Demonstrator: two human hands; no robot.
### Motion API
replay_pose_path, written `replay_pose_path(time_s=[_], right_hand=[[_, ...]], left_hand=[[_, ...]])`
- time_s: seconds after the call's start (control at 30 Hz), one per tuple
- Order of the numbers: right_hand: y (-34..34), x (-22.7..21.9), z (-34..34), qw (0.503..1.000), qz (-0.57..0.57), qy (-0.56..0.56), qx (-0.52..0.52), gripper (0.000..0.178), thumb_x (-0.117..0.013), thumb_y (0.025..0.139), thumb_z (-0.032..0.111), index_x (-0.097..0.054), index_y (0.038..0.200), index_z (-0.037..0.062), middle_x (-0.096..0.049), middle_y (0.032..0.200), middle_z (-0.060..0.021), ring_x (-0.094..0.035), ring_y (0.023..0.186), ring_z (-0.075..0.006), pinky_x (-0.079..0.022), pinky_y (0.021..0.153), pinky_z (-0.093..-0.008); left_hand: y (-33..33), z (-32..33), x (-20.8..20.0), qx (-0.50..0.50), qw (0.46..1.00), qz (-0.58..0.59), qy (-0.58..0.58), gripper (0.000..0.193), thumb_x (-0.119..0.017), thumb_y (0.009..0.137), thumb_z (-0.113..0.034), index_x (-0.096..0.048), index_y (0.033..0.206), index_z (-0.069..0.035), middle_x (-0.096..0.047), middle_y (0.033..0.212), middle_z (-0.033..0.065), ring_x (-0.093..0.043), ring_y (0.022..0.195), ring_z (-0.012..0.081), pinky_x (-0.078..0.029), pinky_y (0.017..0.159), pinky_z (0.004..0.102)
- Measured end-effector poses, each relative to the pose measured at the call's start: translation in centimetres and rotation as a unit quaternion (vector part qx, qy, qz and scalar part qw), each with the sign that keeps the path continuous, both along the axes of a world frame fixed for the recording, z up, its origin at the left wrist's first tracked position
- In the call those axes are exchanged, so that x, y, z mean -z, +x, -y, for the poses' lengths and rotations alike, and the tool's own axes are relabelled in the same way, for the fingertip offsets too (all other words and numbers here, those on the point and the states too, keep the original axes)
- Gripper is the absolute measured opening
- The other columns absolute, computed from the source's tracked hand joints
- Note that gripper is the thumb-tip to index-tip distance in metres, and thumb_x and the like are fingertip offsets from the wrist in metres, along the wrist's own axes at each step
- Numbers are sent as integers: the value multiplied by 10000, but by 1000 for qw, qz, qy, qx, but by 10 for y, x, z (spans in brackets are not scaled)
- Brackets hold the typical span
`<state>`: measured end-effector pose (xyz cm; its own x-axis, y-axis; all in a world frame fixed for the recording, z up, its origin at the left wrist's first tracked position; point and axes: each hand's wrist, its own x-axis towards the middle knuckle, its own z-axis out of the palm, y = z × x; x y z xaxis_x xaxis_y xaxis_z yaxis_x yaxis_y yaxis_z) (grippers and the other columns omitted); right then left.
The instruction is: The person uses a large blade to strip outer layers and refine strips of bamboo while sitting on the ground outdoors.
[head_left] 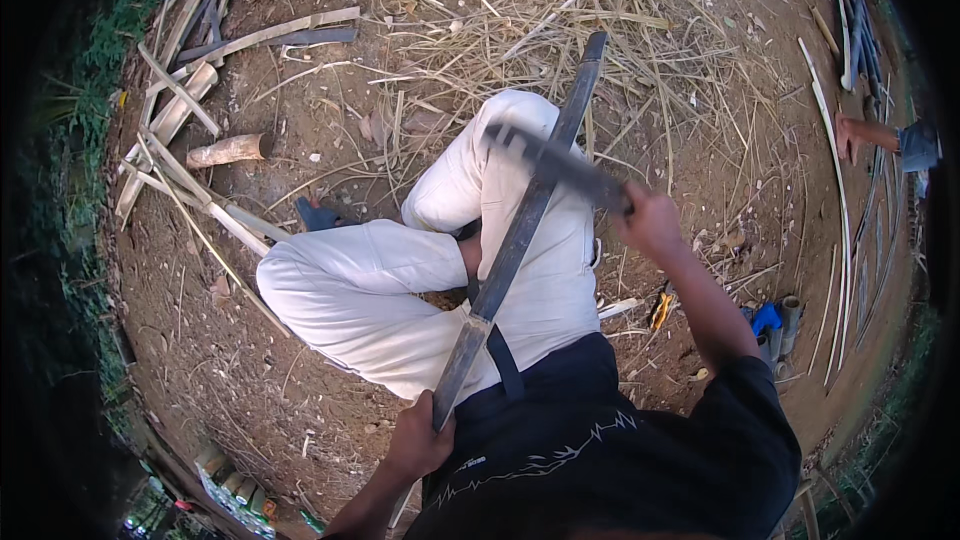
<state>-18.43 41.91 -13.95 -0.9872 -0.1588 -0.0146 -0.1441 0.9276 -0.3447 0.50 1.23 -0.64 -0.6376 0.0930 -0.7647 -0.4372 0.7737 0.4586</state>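
Note:
A long dark bamboo strip [518, 250] slants across my lap, its lower end near my waist and its far end beyond my raised knee. Low in the view, my left hand [418, 438] is closed round the lower end. My right hand [652, 226] grips the handle of a machete [575, 176], whose broad dark blade is smeared by motion. The blade crosses the strip near the knee; whether it touches cannot be made out. A pale joint ring [478, 322] shows on the strip nearer my left hand.
Pale shavings [660, 50] litter the dirt ahead. Split bamboo pieces [180, 105] and a short log [228, 150] lie at the left. At the right are long strips [835, 160], another person's hand [865, 135], a yellow-and-black object [660, 310] and a blue item [766, 318].

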Motion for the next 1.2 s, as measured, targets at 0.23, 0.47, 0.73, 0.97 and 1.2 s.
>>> replay_pose_path(time_s=[0.23,0.47,0.73,0.97,1.2], right_hand=[[-58,60,-69,981,22,-26,193,282,-734,753,227,-628,946,50,-670,726,-178,-674,692,-384,-545,651,-478],[-38,39,-32,996,22,6,83,262,-740,758,238,-634,948,90,-689,790,-171,-678,723,-401,-547,665,-494],[-39,17,-27,989,68,-15,127,258,-694,799,260,-626,903,34,-687,759,-197,-687,726,-391,-555,679,-478],[98,-43,78,979,-33,-126,-155,260,-688,553,180,-560,774,131,-568,640,-55,-614,604,-254,-438,715,-464],[34,7,4,994,22,-13,106,229,-732,691,195,-596,839,88,-639,665,-131,-661,607,-318,-524,622,-449]], left_hand=[[15,24,1,1,999,-2,35,222,-613,913,-183,-523,977,9,-618,695,266,-650,703,470,-495,585,483],[21,15,4,9,1000,-25,-9,217,-633,902,-160,-512,978,3,-605,697,273,-634,711,487,-482,577,489],[17,10,0,-21,1000,-5,19,243,-643,882,-172,-513,1001,-6,-622,761,279,-631,755,491,-484,633,523],[-7,-15,-9,-9,999,-26,45,248,-640,910,-185,-543,1028,10,-612,709,236,-647,678,416,-488,618,462],[-4,-1,-17,-5,999,49,22,280,-644,858,-196,-523,1003,10,-630,784,287,-637,790,490,-506,694,528]])
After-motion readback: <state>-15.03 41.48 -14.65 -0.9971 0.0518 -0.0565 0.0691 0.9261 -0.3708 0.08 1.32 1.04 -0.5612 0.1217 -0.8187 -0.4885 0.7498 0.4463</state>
